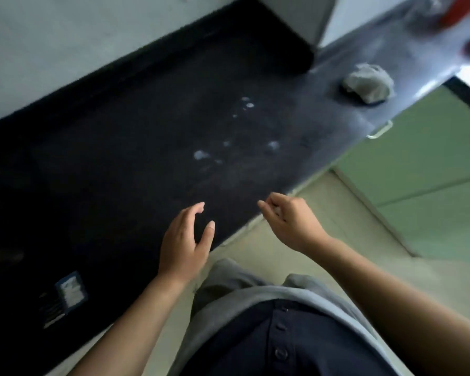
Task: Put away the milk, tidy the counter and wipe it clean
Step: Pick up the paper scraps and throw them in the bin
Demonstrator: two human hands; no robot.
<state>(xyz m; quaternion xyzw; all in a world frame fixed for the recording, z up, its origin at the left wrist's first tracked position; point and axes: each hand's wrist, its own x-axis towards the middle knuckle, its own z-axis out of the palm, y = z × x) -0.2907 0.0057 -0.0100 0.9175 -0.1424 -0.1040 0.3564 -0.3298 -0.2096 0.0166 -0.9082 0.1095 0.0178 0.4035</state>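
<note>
Head view.

1. Counter (120, 158): black top running from lower left to upper right along a pale wall. The far stretch looks grey under glare.
2. White splashes (201, 155): small scattered spots on the middle of the counter, with more further back.
3. Cloth (368, 82): grey and crumpled into a ball. It lies on the far stretch of the counter near its front edge, well apart from both hands.
4. Red object (459, 12): at the far end of the counter, blurred.
5. Label (71, 290): blue and white, flat on the near end of the counter.
6. Cabinet door (418, 172): pale green, below the counter, with a metal handle (380, 130) just under the edge.
7. Left hand (183, 240): released, fingers straight and thumb spread, over the counter's front edge and grasping nothing.
8. Right hand (288, 221): fingers curled inward, beside the counter's edge and above the floor. Blur hides whether they pinch something, so I cannot tell.
</note>
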